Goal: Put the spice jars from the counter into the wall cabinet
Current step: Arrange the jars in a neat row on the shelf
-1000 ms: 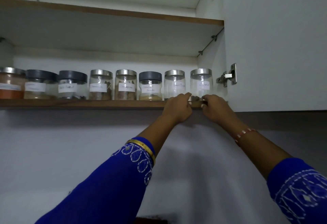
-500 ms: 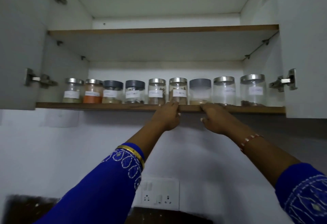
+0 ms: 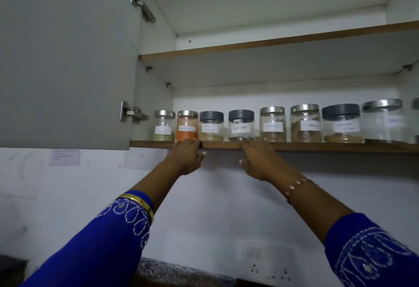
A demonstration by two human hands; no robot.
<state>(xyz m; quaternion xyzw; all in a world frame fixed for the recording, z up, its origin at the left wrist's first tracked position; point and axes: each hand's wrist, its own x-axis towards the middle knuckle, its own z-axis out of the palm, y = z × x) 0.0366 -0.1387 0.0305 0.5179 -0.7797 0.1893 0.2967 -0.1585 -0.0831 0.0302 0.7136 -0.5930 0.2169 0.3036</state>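
Note:
Several labelled glass spice jars stand in a row on the lower shelf [image 3: 328,146] of the open wall cabinet. From the left come a steel-lidded jar [image 3: 163,125], an orange-filled jar [image 3: 187,126], and two dark-lidded jars [image 3: 211,126] [image 3: 241,125]. My left hand [image 3: 184,158] rests its fingers on the shelf's front edge below the orange jar, holding nothing. My right hand [image 3: 260,162] touches the same edge in front of the second dark-lidded jar; its fingertips reach the jar's base.
The left cabinet door [image 3: 68,60] hangs open beside my left arm. An upper shelf [image 3: 272,43] is bare. Below are a white wall, a socket plate [image 3: 269,271] and a strip of speckled counter [image 3: 181,274].
Both hands have slid left along the shelf edge, from the rightmost jars to the jars near the left end. The view has swung left with them.

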